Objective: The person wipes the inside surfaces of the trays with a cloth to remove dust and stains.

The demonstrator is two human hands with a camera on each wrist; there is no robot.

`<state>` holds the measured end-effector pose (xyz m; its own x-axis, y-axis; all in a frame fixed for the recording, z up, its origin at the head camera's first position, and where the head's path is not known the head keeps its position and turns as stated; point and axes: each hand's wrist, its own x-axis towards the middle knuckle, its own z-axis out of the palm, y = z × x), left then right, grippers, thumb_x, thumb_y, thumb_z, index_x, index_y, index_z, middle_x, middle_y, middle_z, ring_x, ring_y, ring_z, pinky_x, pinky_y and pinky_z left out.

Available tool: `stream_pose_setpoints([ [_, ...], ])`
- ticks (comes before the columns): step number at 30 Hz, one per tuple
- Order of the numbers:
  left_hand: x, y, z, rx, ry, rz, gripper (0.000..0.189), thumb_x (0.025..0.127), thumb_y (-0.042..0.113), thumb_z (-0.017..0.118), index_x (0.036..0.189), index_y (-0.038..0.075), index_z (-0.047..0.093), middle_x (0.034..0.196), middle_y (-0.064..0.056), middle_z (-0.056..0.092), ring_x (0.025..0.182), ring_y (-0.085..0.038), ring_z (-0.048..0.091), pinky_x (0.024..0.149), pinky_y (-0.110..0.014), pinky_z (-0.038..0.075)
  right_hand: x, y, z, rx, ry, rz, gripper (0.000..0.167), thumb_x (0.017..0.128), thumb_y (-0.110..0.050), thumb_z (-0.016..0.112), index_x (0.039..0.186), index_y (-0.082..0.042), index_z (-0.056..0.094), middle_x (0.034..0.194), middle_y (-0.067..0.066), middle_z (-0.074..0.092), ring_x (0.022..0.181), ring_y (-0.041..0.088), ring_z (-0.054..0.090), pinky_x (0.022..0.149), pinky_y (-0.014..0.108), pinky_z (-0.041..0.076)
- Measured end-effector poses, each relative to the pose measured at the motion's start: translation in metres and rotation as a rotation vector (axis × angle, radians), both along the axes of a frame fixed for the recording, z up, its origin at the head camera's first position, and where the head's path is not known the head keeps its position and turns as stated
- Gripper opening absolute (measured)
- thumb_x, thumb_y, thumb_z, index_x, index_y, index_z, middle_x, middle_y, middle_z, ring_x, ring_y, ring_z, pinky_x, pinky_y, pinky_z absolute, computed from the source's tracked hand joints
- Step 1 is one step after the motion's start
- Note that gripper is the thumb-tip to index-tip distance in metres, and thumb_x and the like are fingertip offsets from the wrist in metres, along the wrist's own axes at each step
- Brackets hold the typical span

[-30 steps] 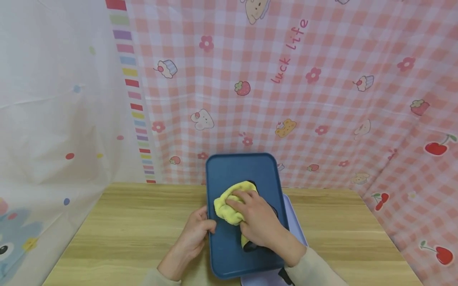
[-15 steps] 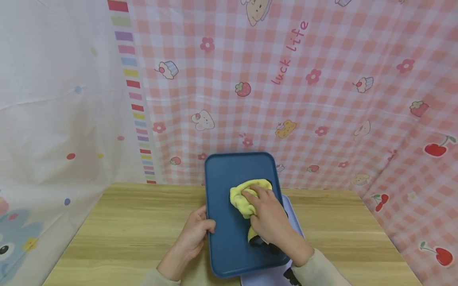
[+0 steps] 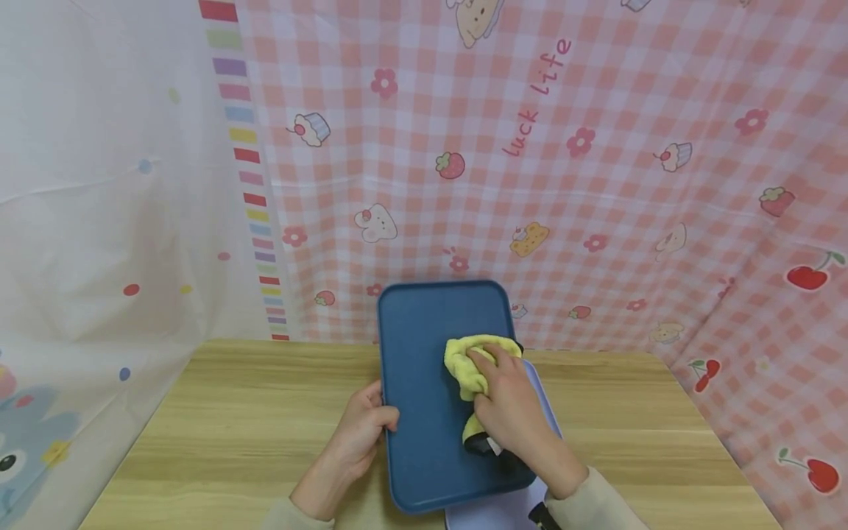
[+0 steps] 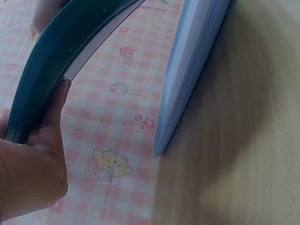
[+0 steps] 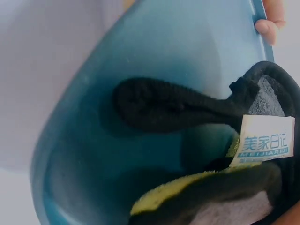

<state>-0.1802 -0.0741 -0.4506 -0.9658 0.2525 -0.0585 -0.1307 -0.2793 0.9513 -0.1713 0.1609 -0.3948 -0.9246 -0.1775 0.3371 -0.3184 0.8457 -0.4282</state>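
Observation:
My left hand (image 3: pixel 361 427) grips the left rim of a dark blue rectangular tray (image 3: pixel 424 449), held tilted up towards me. In the left wrist view the thumb and fingers of the left hand (image 4: pixel 33 173) clasp the edge of the blue tray (image 4: pixel 40 70). A bunched yellow cloth (image 3: pixel 466 369) with black trim lies against the tray's right side, and my right hand (image 3: pixel 513 401) holds it there with bent fingers. The right wrist view shows the cloth's grey back, a black-edged loop and a white label (image 5: pixel 266 138) over the blue tray (image 5: pixel 93 164).
A lavender tray (image 3: pixel 493 511) stands behind and below the blue one, partly hidden by it. Both are over a wooden table (image 3: pixel 265 412). At the back hangs a pink checked curtain (image 3: pixel 411 199); a white curtain (image 3: pixel 99 221) hangs on the left.
My right hand has slid the yellow cloth rightward across the blue tray, from left of its middle to the right rim. The left hand and the tray have barely moved.

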Motion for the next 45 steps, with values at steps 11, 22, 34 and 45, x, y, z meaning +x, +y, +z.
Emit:
stream_pose_setpoints([
  [11, -0.001, 0.000, -0.002, 0.002, 0.006, 0.032, 0.063, 0.060, -0.013, 0.047, 0.122, -0.013, 0.062, 0.104, -0.011, 0.074, 0.086, -0.019, 0.066, 0.070, -0.027, 0.050, 0.009, -0.008, -0.003, -0.100, -0.056, -0.030, 0.062, 0.084, 0.001, 0.059, 0.145, -0.004, 0.061, 0.151, 0.018, 0.051, 0.139, 0.042, 0.044, 0.110, 0.062, 0.039],
  [22, -0.001, 0.000, -0.001, 0.011, 0.003, 0.021, 0.065, 0.062, -0.013, 0.047, 0.125, -0.012, 0.062, 0.104, -0.010, 0.075, 0.086, -0.017, 0.067, 0.072, -0.027, 0.052, 0.016, -0.019, -0.007, -0.056, -0.047, 0.057, 0.065, 0.080, 0.004, 0.060, 0.144, -0.006, 0.062, 0.151, 0.017, 0.050, 0.138, 0.039, 0.045, 0.102, 0.059, 0.047],
  [34, -0.001, -0.001, -0.001, 0.009, -0.003, 0.014, 0.071, 0.062, -0.013, 0.046, 0.131, -0.011, 0.060, 0.109, -0.012, 0.074, 0.089, -0.018, 0.070, 0.071, -0.028, 0.055, 0.019, -0.038, -0.007, 0.020, -0.021, 0.145, 0.065, 0.078, 0.005, 0.066, 0.142, -0.005, 0.063, 0.149, 0.017, 0.050, 0.133, 0.038, 0.047, 0.090, 0.052, 0.053],
  [45, -0.001, -0.001, -0.001, -0.028, 0.003, 0.026, 0.072, 0.062, -0.013, 0.051, 0.133, -0.010, 0.060, 0.107, -0.006, 0.072, 0.082, -0.014, 0.061, 0.063, -0.022, 0.046, 0.019, -0.049, -0.007, 0.093, 0.012, 0.280, 0.065, 0.078, 0.004, 0.068, 0.141, -0.010, 0.065, 0.147, 0.014, 0.052, 0.131, 0.035, 0.049, 0.098, 0.051, 0.052],
])
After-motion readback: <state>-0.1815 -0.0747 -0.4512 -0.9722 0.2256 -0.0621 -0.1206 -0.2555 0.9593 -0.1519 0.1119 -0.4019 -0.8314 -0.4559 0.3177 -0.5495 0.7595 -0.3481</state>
